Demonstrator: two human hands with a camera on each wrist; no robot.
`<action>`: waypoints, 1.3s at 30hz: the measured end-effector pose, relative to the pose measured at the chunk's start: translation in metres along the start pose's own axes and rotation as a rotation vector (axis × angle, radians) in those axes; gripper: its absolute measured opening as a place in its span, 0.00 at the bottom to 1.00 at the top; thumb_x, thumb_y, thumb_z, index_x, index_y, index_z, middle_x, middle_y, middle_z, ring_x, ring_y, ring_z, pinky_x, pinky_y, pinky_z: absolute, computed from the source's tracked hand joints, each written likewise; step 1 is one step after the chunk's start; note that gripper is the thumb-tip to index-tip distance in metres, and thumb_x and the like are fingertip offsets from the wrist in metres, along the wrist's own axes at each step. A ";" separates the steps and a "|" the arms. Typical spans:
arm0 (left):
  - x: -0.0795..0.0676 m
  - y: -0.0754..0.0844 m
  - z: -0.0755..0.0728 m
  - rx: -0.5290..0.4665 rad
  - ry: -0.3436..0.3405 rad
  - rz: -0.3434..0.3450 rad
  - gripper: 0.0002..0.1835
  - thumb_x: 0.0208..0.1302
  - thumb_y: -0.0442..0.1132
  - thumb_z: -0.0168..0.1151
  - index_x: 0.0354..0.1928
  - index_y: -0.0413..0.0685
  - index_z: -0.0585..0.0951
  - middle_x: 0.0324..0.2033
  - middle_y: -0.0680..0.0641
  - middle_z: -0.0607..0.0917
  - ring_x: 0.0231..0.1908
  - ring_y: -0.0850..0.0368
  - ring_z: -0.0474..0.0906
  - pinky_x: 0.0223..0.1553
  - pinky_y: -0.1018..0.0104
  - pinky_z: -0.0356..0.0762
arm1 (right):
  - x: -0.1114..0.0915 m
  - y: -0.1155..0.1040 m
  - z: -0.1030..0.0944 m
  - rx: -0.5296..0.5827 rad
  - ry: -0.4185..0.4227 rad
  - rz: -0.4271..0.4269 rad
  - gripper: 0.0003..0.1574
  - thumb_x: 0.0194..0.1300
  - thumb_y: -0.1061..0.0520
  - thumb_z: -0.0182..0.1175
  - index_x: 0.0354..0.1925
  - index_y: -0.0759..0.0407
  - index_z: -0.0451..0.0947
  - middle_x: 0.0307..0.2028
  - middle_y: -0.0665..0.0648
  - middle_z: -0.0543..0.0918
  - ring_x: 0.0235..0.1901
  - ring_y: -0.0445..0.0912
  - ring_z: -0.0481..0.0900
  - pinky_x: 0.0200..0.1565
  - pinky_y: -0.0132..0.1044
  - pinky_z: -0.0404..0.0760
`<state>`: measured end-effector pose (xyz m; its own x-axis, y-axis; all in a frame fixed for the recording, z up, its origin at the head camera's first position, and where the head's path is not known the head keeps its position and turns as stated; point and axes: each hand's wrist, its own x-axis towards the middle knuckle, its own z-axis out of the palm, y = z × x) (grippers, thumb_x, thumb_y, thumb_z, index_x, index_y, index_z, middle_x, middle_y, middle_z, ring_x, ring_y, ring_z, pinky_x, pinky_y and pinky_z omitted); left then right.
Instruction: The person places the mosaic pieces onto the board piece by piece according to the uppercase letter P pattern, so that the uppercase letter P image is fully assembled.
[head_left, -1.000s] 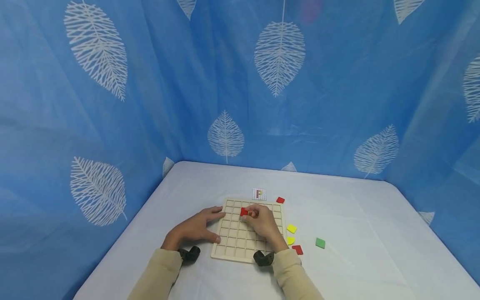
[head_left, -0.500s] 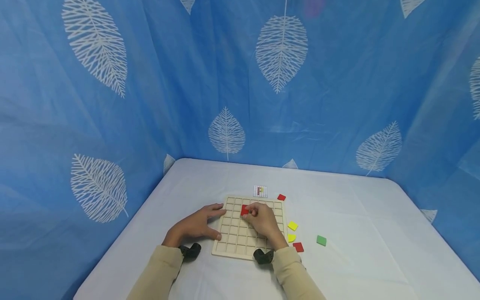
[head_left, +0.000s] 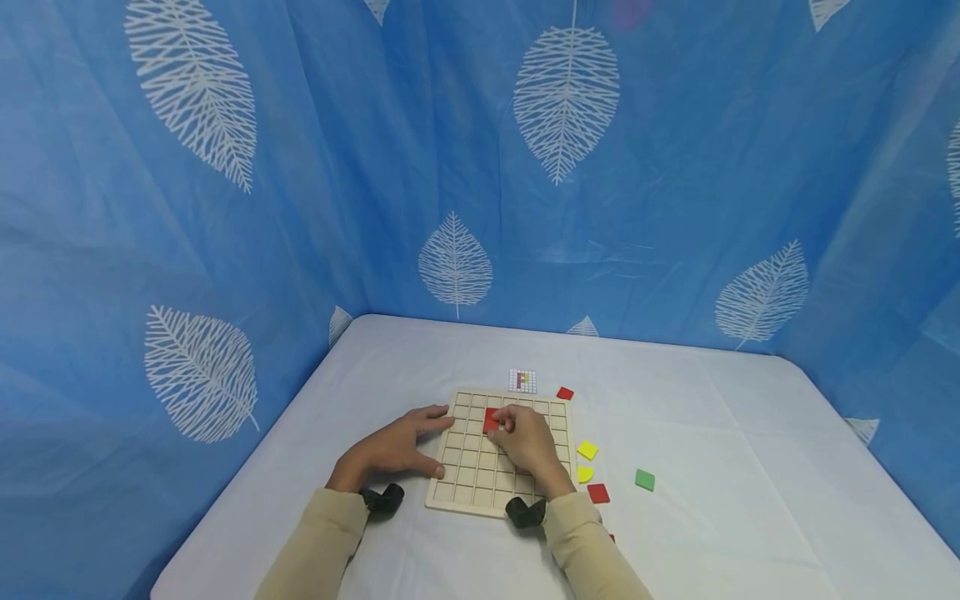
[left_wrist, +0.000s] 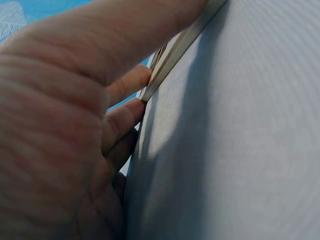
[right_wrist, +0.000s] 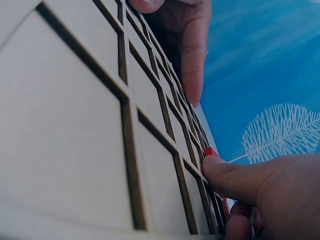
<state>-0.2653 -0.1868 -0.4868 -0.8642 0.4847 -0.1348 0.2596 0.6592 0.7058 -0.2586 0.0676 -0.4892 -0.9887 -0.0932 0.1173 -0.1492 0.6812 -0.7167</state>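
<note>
A square wooden grid board (head_left: 471, 479) lies on the white-covered table. My left hand (head_left: 393, 446) rests at its left edge, thumb and fingers spread along the rim. In the left wrist view the fingers (left_wrist: 127, 112) reach the board's side. My right hand (head_left: 527, 442) is over the upper middle of the board. Thumb and index finger pinch at a red tile (head_left: 491, 421) among the grid cells. In the right wrist view the thumb lies against a red tile (right_wrist: 209, 151), and more red shows beside the curled fingers; the hand hides part of it.
A small printed pattern card (head_left: 522, 381) lies behind the board, with a loose red tile (head_left: 566, 392) near it. To the board's right are two yellow tiles (head_left: 587, 450), another red tile (head_left: 597, 493) and a green tile (head_left: 645, 479). Red peeks out beside the right sleeve (head_left: 588, 537).
The red piece seen between the right fingers a second ago no longer shows there, and the red patch on the board looks taller. The left hand keeps its place; the head view shifts slightly.
</note>
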 end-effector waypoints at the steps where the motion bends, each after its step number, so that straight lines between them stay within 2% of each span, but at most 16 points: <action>1: 0.000 0.000 0.000 0.002 0.000 -0.001 0.52 0.43 0.56 0.82 0.73 0.62 0.69 0.78 0.52 0.59 0.79 0.43 0.48 0.74 0.37 0.53 | 0.000 0.000 0.000 -0.001 0.000 -0.005 0.12 0.60 0.55 0.72 0.43 0.54 0.85 0.24 0.48 0.74 0.24 0.42 0.67 0.33 0.35 0.67; 12: 0.001 -0.002 0.001 0.020 0.001 -0.003 0.52 0.42 0.57 0.82 0.73 0.64 0.69 0.78 0.54 0.59 0.79 0.44 0.49 0.74 0.37 0.54 | 0.000 0.003 -0.001 0.028 -0.016 -0.022 0.13 0.60 0.55 0.72 0.44 0.55 0.86 0.24 0.48 0.75 0.24 0.41 0.68 0.33 0.35 0.68; 24: 0.001 -0.002 0.002 0.032 -0.006 -0.013 0.52 0.42 0.58 0.82 0.73 0.65 0.69 0.77 0.56 0.59 0.79 0.45 0.48 0.74 0.38 0.54 | 0.000 0.002 -0.004 0.009 -0.021 -0.055 0.12 0.59 0.57 0.72 0.43 0.55 0.86 0.23 0.48 0.76 0.24 0.42 0.68 0.32 0.35 0.68; 39: -0.002 0.003 -0.001 0.017 -0.006 0.010 0.51 0.44 0.55 0.82 0.73 0.59 0.69 0.78 0.51 0.59 0.79 0.42 0.48 0.74 0.36 0.52 | 0.000 0.003 -0.003 -0.014 -0.041 -0.047 0.13 0.60 0.56 0.72 0.45 0.55 0.86 0.23 0.48 0.75 0.24 0.41 0.68 0.32 0.35 0.67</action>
<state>-0.2632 -0.1860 -0.4834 -0.8588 0.4950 -0.1323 0.2756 0.6639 0.6952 -0.2594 0.0718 -0.4889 -0.9803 -0.1549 0.1223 -0.1958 0.6854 -0.7014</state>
